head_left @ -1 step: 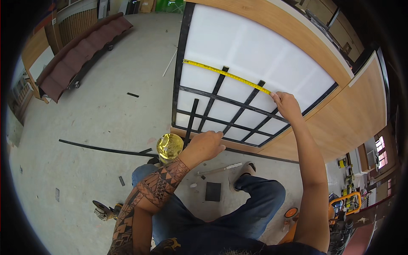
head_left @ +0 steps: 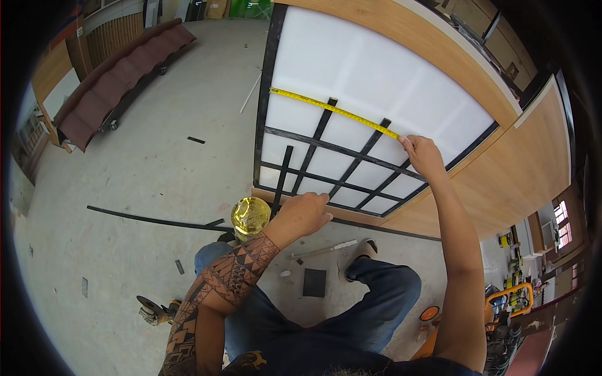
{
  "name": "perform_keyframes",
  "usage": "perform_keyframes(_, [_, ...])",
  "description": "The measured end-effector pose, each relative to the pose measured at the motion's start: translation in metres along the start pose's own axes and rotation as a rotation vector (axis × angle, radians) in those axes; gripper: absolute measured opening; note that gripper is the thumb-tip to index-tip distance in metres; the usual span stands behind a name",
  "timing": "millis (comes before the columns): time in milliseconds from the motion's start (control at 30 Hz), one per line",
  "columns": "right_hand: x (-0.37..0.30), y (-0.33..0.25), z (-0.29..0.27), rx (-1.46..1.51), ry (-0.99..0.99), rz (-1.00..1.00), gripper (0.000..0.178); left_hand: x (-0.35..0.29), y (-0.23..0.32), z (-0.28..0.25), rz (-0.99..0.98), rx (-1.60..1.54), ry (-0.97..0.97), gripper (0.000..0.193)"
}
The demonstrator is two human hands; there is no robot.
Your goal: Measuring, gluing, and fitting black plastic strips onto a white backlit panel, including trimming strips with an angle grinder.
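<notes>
A yellow tape measure blade (head_left: 332,108) stretches across a white panel (head_left: 370,62) with a black lattice of strips (head_left: 343,150). My right hand (head_left: 424,155) pinches the blade's right end; the far end lies at the panel's left black edge. Lower down, my left hand (head_left: 302,216) is closed in front of the panel's bottom edge, and whatever its fingers hold is hidden. Just left of it, a loose black strip (head_left: 283,178) leans upright across the lattice. A shiny gold-coloured round container (head_left: 251,216) stands beside my left wrist.
Long black strip (head_left: 150,219) and short offcuts (head_left: 196,140) lie on the concrete floor. Between my legs are a dark square piece (head_left: 314,282) and a pale stick (head_left: 326,249). A cutting disc tool (head_left: 160,310) sits left; a wooden panel (head_left: 501,182) stands right.
</notes>
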State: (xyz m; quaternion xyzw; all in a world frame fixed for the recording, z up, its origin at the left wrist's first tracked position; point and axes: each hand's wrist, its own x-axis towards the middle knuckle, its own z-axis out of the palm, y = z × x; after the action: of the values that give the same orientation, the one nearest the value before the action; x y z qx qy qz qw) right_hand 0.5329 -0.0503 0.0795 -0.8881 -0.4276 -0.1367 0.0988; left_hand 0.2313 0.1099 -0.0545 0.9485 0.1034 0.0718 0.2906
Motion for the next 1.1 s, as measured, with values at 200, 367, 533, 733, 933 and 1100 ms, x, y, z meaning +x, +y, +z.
perform_keyframes(200, [-0.003, -0.002, -0.004, -0.014, -0.005, 0.009, 0.057, 0.016, -0.003, -0.012, -0.075, -0.093, 0.155, 0.047])
perform_keyframes(367, [-0.001, -0.005, -0.003, -0.009, -0.005, -0.006, 0.057, 0.043, -0.033, -0.002, -0.046, -0.133, 0.475, 0.065])
perform_keyframes(533, [-0.008, 0.002, 0.004, -0.008, 0.006, -0.028, 0.057, 0.05, -0.027, -0.011, -0.214, -0.086, 0.188, 0.073])
perform_keyframes(733, [-0.032, 0.021, 0.035, -0.018, -0.039, -0.035, 0.055, 0.041, -0.015, -0.003, -0.162, 0.004, -0.012, 0.066])
perform_keyframes(933, [-0.047, 0.016, 0.067, 0.029, -0.113, 0.006, 0.055, 0.041, -0.018, 0.001, -0.127, 0.041, 0.008, 0.056])
perform_keyframes(1100, [-0.042, 0.014, 0.086, 0.018, -0.13, 0.004, 0.056, 0.04, -0.019, 0.003, -0.12, 0.045, -0.006, 0.055])
